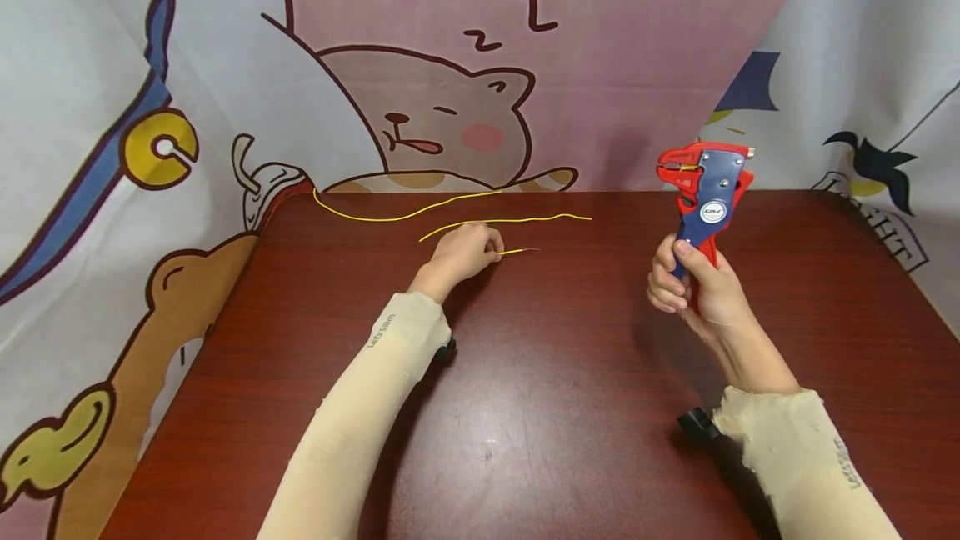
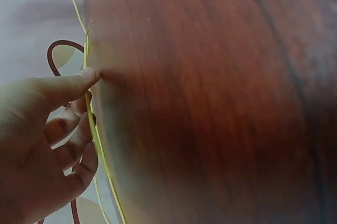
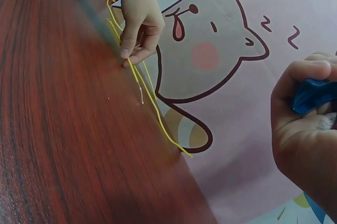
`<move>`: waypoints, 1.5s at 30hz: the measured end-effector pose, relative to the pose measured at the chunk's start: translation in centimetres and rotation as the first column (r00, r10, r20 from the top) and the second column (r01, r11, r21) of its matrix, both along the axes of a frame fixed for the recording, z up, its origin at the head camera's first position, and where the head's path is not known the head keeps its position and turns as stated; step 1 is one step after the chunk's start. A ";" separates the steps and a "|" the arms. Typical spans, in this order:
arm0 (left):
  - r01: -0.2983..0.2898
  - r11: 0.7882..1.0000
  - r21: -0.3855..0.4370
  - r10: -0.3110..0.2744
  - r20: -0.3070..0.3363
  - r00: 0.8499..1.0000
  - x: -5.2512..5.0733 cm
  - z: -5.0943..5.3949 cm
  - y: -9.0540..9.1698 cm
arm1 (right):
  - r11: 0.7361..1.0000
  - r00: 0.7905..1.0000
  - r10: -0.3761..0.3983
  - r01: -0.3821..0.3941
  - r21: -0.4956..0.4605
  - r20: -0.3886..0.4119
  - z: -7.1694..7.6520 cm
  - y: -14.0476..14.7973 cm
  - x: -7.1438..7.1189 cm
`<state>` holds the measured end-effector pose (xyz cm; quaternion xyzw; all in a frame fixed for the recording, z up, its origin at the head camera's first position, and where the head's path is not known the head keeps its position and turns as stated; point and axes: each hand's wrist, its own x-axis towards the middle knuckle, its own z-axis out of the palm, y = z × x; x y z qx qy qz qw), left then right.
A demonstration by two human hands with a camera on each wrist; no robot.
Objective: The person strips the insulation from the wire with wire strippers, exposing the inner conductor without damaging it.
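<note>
Between the thumb and fingers of my left hand (image 1: 467,248) I pinch a yellow wire (image 1: 512,252), whose thin bare end points right, just above the table. Fingers hide the rest of its length. Behind that hand lies a second yellow wire (image 1: 536,219), nearly straight. A curved yellow wire (image 1: 375,220) runs along the table's back edge. At the right, my right hand (image 1: 697,290) grips a red and blue wire stripper (image 1: 716,182) by its handles, head upward and raised over the table. Only its blue handle (image 3: 310,98) shows in the right wrist view.
A dark red-brown wooden table (image 1: 525,390) spreads below both hands. Printed cloth (image 1: 637,40) with cartoon animals hangs behind it and at both sides. A black wrist camera (image 1: 697,423) sits at the right sleeve.
</note>
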<state>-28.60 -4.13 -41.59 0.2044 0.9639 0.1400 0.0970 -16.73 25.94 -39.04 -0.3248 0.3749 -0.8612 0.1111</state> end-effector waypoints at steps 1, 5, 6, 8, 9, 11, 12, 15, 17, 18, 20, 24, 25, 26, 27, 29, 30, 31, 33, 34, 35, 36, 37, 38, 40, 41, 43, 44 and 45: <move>0.000 1.000 0.002 0.000 0.001 1.000 0.0 0.0 0.0 | 1.000 1.000 -0.001 0.001 0.001 0.001 0.0 0.0 0.0; -0.002 1.000 0.012 0.002 0.002 1.000 -0.1 -0.1 -0.1 | 1.000 1.000 -0.010 0.010 0.013 0.006 0.0 0.0 0.0; -0.003 1.000 0.015 0.003 0.002 1.000 -0.1 -0.1 -0.1 | 1.000 1.000 -0.012 0.012 0.017 0.007 0.0 0.0 0.0; -0.005 1.000 0.016 0.005 0.001 1.000 -0.1 -0.2 -0.2 | 1.000 1.000 -0.015 0.015 0.022 0.009 0.0 0.1 0.0; -0.004 1.000 0.017 0.004 0.001 1.000 0.0 -0.2 -0.2 | 1.000 1.000 -0.016 0.015 0.024 0.010 0.0 0.1 0.0; -0.003 1.000 0.017 0.003 -0.001 1.000 0.0 -0.2 -0.3 | 0.999 1.000 -0.020 0.019 0.029 0.012 0.0 0.2 -0.1; -0.003 1.000 0.018 0.003 -0.003 1.000 0.0 -0.2 -0.3 | 0.999 1.000 -0.023 0.023 0.032 0.011 -0.1 0.2 -0.1; -0.004 1.000 0.015 0.004 -0.004 1.000 -0.1 -0.3 -0.5 | 0.998 0.999 -0.037 0.036 0.044 0.013 -0.1 0.4 -0.2; -0.006 1.000 0.016 0.006 -0.003 1.000 -0.1 -0.3 -0.8 | 0.997 0.999 -0.050 0.049 0.053 0.019 -0.1 0.6 -0.2; -0.007 1.000 0.016 0.007 -0.004 1.000 -0.1 -0.2 -0.9 | 0.997 0.998 -0.056 0.055 0.059 0.021 -0.1 0.6 -0.2; -0.009 1.000 0.017 0.009 -0.004 1.000 -0.1 -0.2 -1.2 | 0.996 0.997 -0.067 0.065 0.066 0.029 -0.2 0.8 -0.2; -0.011 0.999 0.032 0.011 -0.006 1.000 0.0 0.0 -1.7 | 0.993 0.996 -0.086 0.083 0.079 0.036 -0.4 1.2 -0.3; -0.012 0.999 0.038 0.012 -0.006 1.000 0.0 0.1 -1.8 | 0.993 0.995 -0.089 0.086 0.081 0.038 -0.4 1.2 -0.3; -0.012 0.999 0.046 0.013 -0.006 1.000 0.0 0.1 -1.9 | 0.992 0.995 -0.095 0.091 0.084 0.042 -0.5 1.3 -0.4; -0.012 0.999 0.052 0.013 -0.005 1.000 0.0 0.2 -2.0 | 0.992 0.994 -0.100 0.096 0.087 0.046 -0.5 1.4 -0.4; -0.013 0.998 0.064 0.013 -0.001 1.000 0.1 0.3 -2.2 | 0.990 0.992 -0.112 0.107 0.096 0.055 -0.6 1.6 -0.4; -0.013 0.998 0.069 0.013 -0.001 1.000 0.0 0.3 -2.3 | 0.988 0.991 -0.120 0.113 0.102 0.057 -0.6 1.6 -0.4; -0.014 0.997 0.072 0.014 0.000 1.000 0.1 0.4 -2.3 | 0.987 0.990 -0.125 0.119 0.105 0.062 -0.7 1.7 -0.4; -0.021 0.997 0.072 0.020 0.006 1.000 0.1 0.5 -2.5 | 0.984 0.987 -0.144 0.135 0.116 0.069 -0.8 1.9 -0.5; -0.023 0.997 0.074 0.023 0.008 1.000 0.1 0.5 -2.6 | 0.982 0.985 -0.155 0.145 0.124 0.073 -0.9 2.0 -0.5; -0.025 0.997 0.073 0.024 0.009 1.000 0.1 0.6 -2.6 | 0.978 0.982 -0.169 0.158 0.134 0.079 -0.9 2.0 -0.5; -0.027 0.997 0.070 0.026 0.009 1.000 0.1 0.6 -2.7 | 0.975 0.980 -0.182 0.169 0.145 0.085 -1.0 2.1 -0.5; -0.029 0.997 0.070 0.028 0.011 1.000 0.1 0.6 -2.7 | 0.972 0.977 -0.193 0.177 0.156 0.094 -1.1 2.2 -0.5; -0.030 0.997 0.069 0.029 0.011 1.000 0.1 0.7 -2.8 | 0.967 0.973 -0.206 0.187 0.173 0.100 -1.2 2.3 -0.6; -0.027 0.997 0.068 0.026 0.011 1.000 0.1 0.7 -2.8 | 0.959 0.968 -0.223 0.197 0.203 0.115 -1.4 2.6 -0.6; -0.026 0.998 0.066 0.025 0.010 1.000 0.1 0.7 -2.9 | 0.957 0.966 -0.227 0.197 0.212 0.125 -1.4 2.7 -0.7; -0.027 0.998 0.064 0.026 0.010 1.000 0.1 0.7 -2.9 | 0.956 0.963 -0.226 0.191 0.223 0.147 -1.6 2.9 -0.9; -0.027 0.998 0.063 0.026 0.010 1.000 0.2 0.7 -2.9 | 0.955 0.961 -0.229 0.190 0.228 0.158 -1.7 3.0 -0.9; -0.027 0.998 0.062 0.027 0.010 1.000 0.2 0.7 -3.0 | 0.955 0.958 -0.230 0.189 0.229 0.170 -1.7 3.0 -1.0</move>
